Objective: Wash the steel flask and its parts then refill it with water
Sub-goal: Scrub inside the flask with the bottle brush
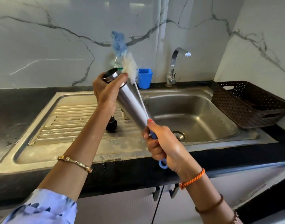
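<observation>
My left hand point(106, 91) grips the steel flask point(130, 101) near its open mouth and holds it tilted above the sink's drainboard, mouth up and to the left. My right hand point(161, 143) grips the blue handle of a long bottle brush point(127, 62). The brush's white and blue bristles are outside the flask, just right of its mouth, and its thin white stem runs along the flask's right side. A black flask cap point(111, 124) stands on the drainboard below the flask. Another small part behind it is mostly hidden by the flask.
The steel sink basin point(195, 113) lies to the right, with a curved tap point(175, 65) behind it, not running. A blue cup point(145, 78) and a clear plastic bottle point(118, 63) stand at the wall. A brown perforated basket point(248, 104) sits on the black counter at the right.
</observation>
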